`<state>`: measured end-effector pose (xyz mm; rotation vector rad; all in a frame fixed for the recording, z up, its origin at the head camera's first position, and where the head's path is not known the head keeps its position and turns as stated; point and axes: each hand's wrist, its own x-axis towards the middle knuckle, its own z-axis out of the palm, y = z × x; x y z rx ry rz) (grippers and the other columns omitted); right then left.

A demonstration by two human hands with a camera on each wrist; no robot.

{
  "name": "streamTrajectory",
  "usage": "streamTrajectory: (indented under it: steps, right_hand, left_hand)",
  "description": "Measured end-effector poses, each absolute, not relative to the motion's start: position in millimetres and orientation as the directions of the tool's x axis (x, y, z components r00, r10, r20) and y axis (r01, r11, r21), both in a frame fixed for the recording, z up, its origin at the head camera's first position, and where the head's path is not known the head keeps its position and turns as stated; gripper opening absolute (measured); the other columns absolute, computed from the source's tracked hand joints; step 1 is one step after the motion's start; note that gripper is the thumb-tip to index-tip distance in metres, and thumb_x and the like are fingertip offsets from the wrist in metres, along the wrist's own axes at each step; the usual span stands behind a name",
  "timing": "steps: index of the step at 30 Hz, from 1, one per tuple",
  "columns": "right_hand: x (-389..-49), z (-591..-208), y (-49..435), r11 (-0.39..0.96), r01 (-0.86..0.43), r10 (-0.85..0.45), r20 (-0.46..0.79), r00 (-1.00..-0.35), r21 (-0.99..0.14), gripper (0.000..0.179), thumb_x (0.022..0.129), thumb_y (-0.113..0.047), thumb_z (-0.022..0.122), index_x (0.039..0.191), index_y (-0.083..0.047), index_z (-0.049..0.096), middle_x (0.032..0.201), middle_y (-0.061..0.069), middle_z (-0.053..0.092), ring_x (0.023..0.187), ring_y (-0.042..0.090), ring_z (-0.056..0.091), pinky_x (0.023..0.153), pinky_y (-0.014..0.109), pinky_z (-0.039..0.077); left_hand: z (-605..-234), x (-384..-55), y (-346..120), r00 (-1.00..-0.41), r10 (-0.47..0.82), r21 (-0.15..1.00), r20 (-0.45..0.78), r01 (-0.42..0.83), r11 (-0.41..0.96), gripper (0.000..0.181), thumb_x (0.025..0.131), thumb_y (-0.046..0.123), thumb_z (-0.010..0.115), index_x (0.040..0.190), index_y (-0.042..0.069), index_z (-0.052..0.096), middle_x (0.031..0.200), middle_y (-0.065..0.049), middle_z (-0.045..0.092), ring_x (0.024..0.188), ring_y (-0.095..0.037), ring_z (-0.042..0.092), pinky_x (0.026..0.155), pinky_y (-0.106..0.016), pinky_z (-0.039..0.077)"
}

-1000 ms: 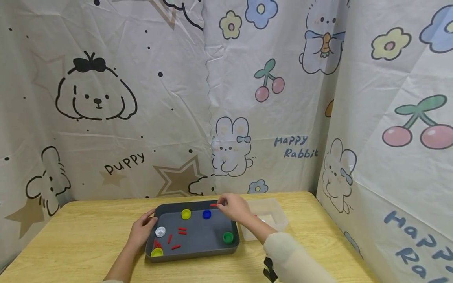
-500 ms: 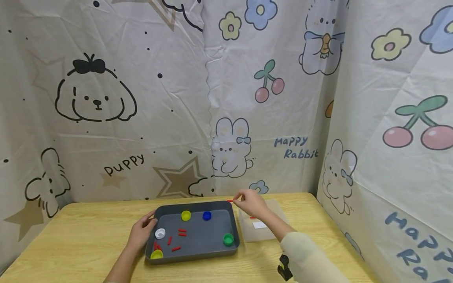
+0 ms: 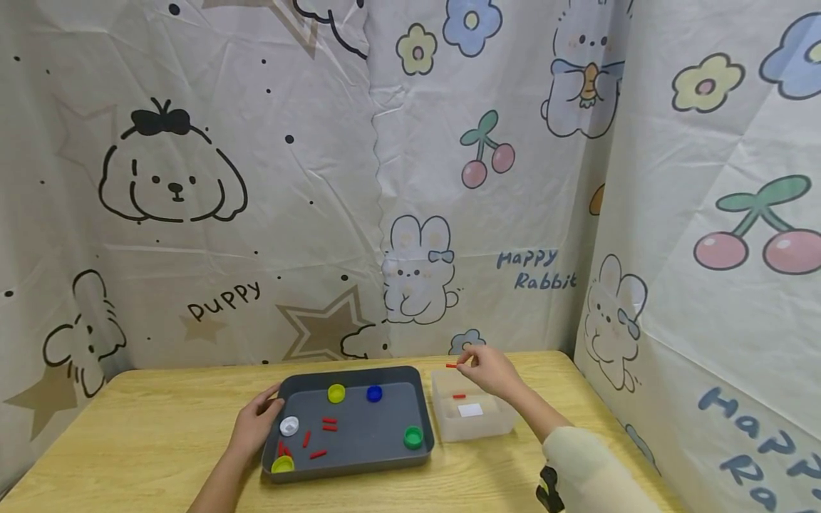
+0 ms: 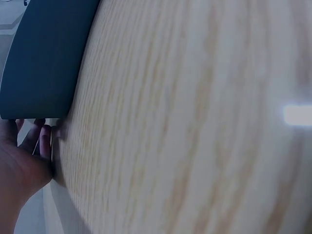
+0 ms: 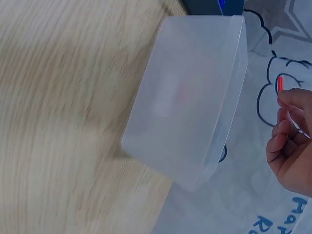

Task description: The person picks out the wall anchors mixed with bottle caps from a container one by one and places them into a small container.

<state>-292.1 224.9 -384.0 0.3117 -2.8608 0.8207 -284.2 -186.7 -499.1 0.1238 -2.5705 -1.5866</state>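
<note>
The tray point(image 3: 372, 450) looked like smooth, matt plastic, and the box point(image 3: 477, 429) at its three o'clock like frosted, translucent plastic with a papery white slip point(image 3: 470, 410). The green cap point(image 3: 413, 437) at the tray's four o'clock was glossy plastic. The red stick point(image 5: 280, 84) I held looked smooth. My table point(image 3: 160, 427) showed sheened wood grain; the curtain point(image 3: 308, 235) at twelve o'clock seemed creased cloth, my sleeve point(image 3: 593, 467) soft, matt fabric.

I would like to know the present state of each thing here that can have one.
Tray: uncovered, in use
Box: upright, uncovered, with one stick and a white card in it
Held stick: raised, pinched
Right hand: pinching that stick
Left hand: touching the tray's left side
Sticks in the tray: loose, scattered
Caps: five, lying in the tray
</note>
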Motion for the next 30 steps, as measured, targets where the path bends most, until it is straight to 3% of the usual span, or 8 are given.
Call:
streamTrajectory:
  steps: [15, 22, 30]
  right_hand:
    - [-290, -398, 273, 0.864, -0.127, -0.055, 0.16, -0.986, -0.487, 0.008, 0.086, -0.016, 0.064, 0.087, -0.009, 0.068, 0.066, 0.001, 0.054, 0.057, 0.013, 0.043, 0.049, 0.026, 0.035]
    - [-293, -405, 281, 0.857, -0.11, -0.038, 0.151, -0.988, -0.504, 0.009, 0.085, -0.015, 0.064, 0.086, -0.007, 0.068, 0.064, 0.002, 0.051, 0.056, 0.014, 0.042, 0.05, 0.026, 0.034]
    - [-296, -408, 281, 0.853, -0.102, -0.031, 0.147, -0.989, -0.512, 0.01, 0.085, -0.015, 0.064, 0.086, -0.006, 0.069, 0.071, 0.003, 0.058, 0.06, 0.014, 0.047, 0.053, 0.026, 0.039]
  left_hand:
    - [-500, -285, -187, -0.99, -0.129, 0.899, 0.057, -0.006, 0.439, 0.048, 0.097, 0.023, 0.047, 0.14, 0.004, 0.04, 0.125, -0.027, 0.055, 0.116, -0.038, 0.051, 0.099, -0.05, 0.04]
    - [-500, -284, -188, -0.989, -0.137, 0.903, 0.056, -0.009, 0.429, 0.048, 0.097, 0.023, 0.048, 0.14, 0.004, 0.041, 0.126, -0.027, 0.055, 0.117, -0.037, 0.051, 0.1, -0.049, 0.04]
    - [-500, -284, -188, -0.988, -0.143, 0.905, 0.052, -0.014, 0.426, 0.047, 0.096, 0.021, 0.048, 0.14, 0.005, 0.041, 0.124, -0.026, 0.056, 0.115, -0.036, 0.052, 0.099, -0.049, 0.04]
